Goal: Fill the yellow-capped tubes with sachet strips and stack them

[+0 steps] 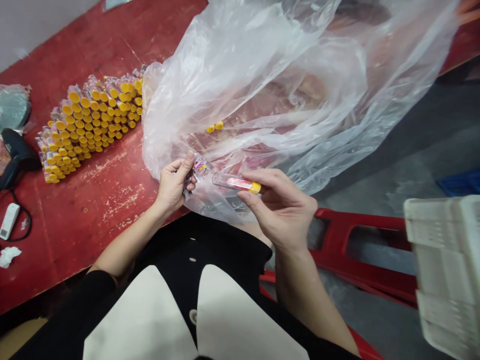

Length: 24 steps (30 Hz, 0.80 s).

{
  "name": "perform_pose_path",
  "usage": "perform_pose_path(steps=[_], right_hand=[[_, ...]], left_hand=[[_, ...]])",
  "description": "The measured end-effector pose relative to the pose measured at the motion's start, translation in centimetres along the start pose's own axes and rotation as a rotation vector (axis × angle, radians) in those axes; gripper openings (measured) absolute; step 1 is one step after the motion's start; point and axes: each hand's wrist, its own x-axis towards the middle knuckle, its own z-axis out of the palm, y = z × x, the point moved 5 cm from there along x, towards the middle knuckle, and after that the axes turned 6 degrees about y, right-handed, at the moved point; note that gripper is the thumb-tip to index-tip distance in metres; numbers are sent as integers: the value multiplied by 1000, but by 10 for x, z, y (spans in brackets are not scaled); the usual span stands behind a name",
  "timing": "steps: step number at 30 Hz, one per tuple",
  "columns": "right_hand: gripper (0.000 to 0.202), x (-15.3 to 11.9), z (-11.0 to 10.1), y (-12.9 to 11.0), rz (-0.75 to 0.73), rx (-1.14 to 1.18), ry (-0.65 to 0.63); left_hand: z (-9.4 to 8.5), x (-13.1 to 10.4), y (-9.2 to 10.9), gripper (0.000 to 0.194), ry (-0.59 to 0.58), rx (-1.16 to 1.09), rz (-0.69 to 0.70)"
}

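Between the thumb and fingers of my right hand [287, 207] is a clear tube [228, 181] with a yellow cap and something pink inside, lying nearly level. My left hand [176, 180] pinches a printed clear plastic sleeve [202, 167], whose near edge is close to the tube's clear end. Behind both hands spreads a large, crumpled clear plastic bag [262, 55]. Two yellow caps [215, 127] show on or through the bag. To the left, a stack of yellow-capped tubes [90, 120] lies on the red table [123, 165], caps facing me.
A black hair dryer [20, 155], a white power strip [10, 220] and crumpled tissue [9, 256] are at the table's left. Right of me stand a red plastic stool [360, 250] and stacked white crates [442, 270]. Part of another person's hand [468, 11] shows top right.
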Motion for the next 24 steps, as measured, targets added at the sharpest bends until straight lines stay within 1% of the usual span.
perform_pose_path(steps=[7, 13, 18, 22, 24], right_hand=[[32, -6, 5, 3, 17, -13, -30], [31, -11, 3, 8, 7, -104, -20], [26, -14, 0, 2, 16, -171, 10], [24, -14, -2, -6, 11, -130, 47], [23, -14, -1, -6, 16, -115, 44]], left_hand=[[-3, -1, -2, 56, 23, 6, 38], [-5, -1, -4, 56, -2, 25, 43], [-5, -3, -4, 54, -31, 57, 13], [-8, -2, -2, 54, -13, 38, 30], [-9, -2, -2, 55, -12, 34, 33]])
